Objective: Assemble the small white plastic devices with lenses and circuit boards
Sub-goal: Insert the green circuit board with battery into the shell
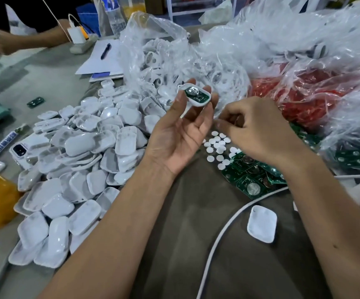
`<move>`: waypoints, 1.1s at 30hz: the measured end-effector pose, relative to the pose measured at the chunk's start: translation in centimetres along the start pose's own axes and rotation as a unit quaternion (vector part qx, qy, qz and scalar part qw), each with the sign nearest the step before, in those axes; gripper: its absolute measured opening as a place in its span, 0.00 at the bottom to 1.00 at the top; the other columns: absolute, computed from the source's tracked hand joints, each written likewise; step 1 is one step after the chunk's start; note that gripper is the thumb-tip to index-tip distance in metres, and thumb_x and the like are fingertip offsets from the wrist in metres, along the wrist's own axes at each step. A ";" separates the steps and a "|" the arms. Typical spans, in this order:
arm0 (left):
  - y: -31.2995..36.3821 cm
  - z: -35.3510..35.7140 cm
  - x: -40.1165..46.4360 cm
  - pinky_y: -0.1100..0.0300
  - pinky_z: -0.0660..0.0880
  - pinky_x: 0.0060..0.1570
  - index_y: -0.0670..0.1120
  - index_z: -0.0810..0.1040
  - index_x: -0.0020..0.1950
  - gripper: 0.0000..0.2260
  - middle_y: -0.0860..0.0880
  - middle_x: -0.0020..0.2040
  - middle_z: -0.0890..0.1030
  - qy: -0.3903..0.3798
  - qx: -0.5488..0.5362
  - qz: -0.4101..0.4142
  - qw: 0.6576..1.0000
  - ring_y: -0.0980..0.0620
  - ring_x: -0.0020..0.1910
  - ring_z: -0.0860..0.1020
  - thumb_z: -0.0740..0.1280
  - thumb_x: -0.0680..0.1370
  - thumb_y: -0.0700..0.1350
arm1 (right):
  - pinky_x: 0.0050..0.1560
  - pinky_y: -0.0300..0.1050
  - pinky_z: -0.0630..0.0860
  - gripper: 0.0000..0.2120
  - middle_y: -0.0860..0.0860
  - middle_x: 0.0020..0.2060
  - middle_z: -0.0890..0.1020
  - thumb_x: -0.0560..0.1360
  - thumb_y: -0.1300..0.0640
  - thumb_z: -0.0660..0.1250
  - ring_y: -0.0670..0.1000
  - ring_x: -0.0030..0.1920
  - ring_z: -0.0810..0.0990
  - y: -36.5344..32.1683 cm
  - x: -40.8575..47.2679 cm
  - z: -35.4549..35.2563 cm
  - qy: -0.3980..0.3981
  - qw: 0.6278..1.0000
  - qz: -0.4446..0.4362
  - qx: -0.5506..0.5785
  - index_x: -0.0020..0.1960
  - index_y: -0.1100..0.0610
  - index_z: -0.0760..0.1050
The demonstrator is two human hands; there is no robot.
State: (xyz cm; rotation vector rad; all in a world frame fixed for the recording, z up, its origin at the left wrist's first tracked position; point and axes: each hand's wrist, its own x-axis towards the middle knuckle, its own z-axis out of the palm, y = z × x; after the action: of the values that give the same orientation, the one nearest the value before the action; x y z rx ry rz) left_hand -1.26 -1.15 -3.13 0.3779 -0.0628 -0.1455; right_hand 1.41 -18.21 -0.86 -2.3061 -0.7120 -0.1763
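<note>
My left hand is raised palm-up and pinches a white plastic shell between thumb and fingertips. A green circuit board with a coin cell lies inside that shell. My right hand hovers just to the right with its fingers curled; the fingertips seem to pinch something small and white, but I cannot make it out. Below it lie several small white round lenses and a heap of green circuit boards. One loose white shell rests on the cloth at the lower right.
A big pile of white shells fills the left. Clear plastic bags of white parts and red parts stand behind. A white cable crosses the cloth. A phone, marker, papers with pen, and another person's arm are at the left.
</note>
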 end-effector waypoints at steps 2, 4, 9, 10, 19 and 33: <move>-0.1 0.0 0.0 0.51 0.83 0.54 0.38 0.76 0.65 0.32 0.36 0.58 0.81 -0.001 0.000 -0.007 1.000 0.36 0.55 0.82 0.82 0.63 0.35 | 0.32 0.31 0.70 0.06 0.43 0.32 0.82 0.77 0.54 0.75 0.40 0.31 0.80 -0.3 -0.1 -0.1 -0.045 0.998 0.001 -0.035 0.41 0.51 0.83; 0.0 -0.1 0.0 0.51 0.83 0.55 0.39 0.74 0.68 0.34 0.35 0.59 0.80 0.001 -0.004 -0.008 1.000 0.36 0.55 0.82 0.81 0.64 0.34 | 0.30 0.36 0.67 0.12 0.45 0.29 0.80 0.76 0.48 0.76 0.43 0.29 0.78 -0.5 -0.2 -0.6 -0.098 0.990 0.023 -0.096 0.36 0.51 0.81; -0.5 0.1 -0.4 0.51 0.80 0.58 0.38 0.76 0.61 0.21 0.35 0.59 0.79 -0.002 0.015 -0.018 1.000 0.34 0.58 0.81 0.75 0.69 0.34 | 0.22 0.36 0.72 0.18 0.50 0.24 0.82 0.72 0.44 0.79 0.49 0.22 0.81 -1.1 -2.5 -2.5 -0.293 0.938 0.121 -0.141 0.35 0.56 0.78; -0.7 0.2 -0.6 0.51 0.80 0.58 0.38 0.77 0.60 0.20 0.35 0.59 0.80 0.000 0.025 -0.019 1.000 0.34 0.57 0.81 0.74 0.70 0.34 | 0.23 0.38 0.75 0.19 0.51 0.24 0.83 0.71 0.45 0.80 0.51 0.22 0.82 -1.3 -3.1 -3.2 -0.322 0.928 0.135 -0.129 0.36 0.57 0.78; -1.8 0.6 -2.0 0.49 0.83 0.55 0.38 0.78 0.61 0.29 0.34 0.60 0.80 -0.002 0.067 -0.007 0.998 0.34 0.58 0.82 0.83 0.62 0.33 | 0.24 0.41 0.66 0.24 0.48 0.30 0.80 0.61 0.38 0.83 0.49 0.28 0.76 -5.3 -7.1 -3.8 -0.363 0.874 0.060 -0.319 0.40 0.54 0.78; -1.4 0.5 -1.9 0.52 0.81 0.57 0.40 0.75 0.66 0.18 0.36 0.72 0.75 0.076 0.068 0.038 0.994 0.36 0.68 0.77 0.68 0.77 0.40 | 0.26 0.42 0.71 0.10 0.58 0.42 0.87 0.76 0.65 0.71 0.52 0.28 0.77 -2.0 -3.6 -2.9 0.045 0.954 0.049 0.293 0.43 0.55 0.72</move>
State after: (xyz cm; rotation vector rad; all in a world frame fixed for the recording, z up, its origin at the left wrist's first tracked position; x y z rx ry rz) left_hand -3.32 -2.31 -3.28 0.5199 0.0633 -0.0362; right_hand -2.46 -20.53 1.33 -1.7463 -0.5139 -0.0179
